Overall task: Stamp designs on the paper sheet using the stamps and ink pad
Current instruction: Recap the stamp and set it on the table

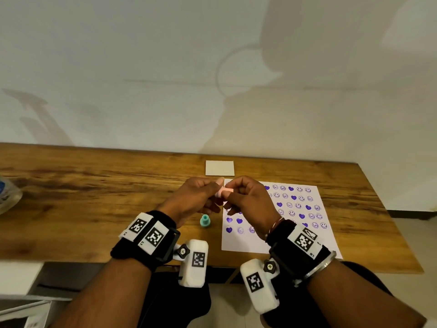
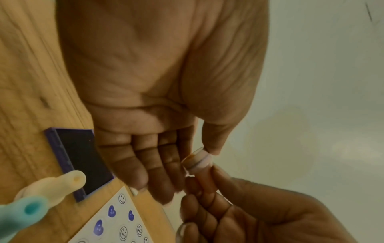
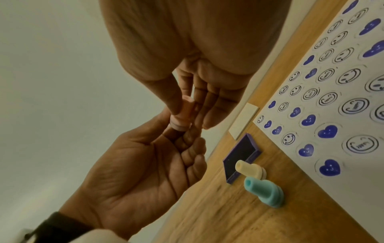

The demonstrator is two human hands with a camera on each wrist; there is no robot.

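Both hands meet above the table and hold a small pink stamp (image 1: pixel 224 191) between them. My left hand (image 1: pixel 216 192) pinches its wide end (image 2: pixel 200 160) with thumb and fingers. The narrow stem (image 3: pixel 182 113) sits in the fingertips of my right hand (image 1: pixel 231 194). The white paper sheet (image 1: pixel 295 235) lies at the right, covered with several purple hearts and smiley prints. A purple ink pad (image 2: pixel 83 161) lies open beside the sheet's far left corner; the hands hide it in the head view.
A teal stamp (image 1: pixel 205 220) stands upright left of the sheet, and a cream stamp (image 3: pixel 250 169) stands between it and the ink pad (image 3: pixel 239 156). A white card (image 1: pixel 220 168) lies behind the sheet near the wall. A clear plastic object (image 1: pixel 8 195) sits at the far left edge.
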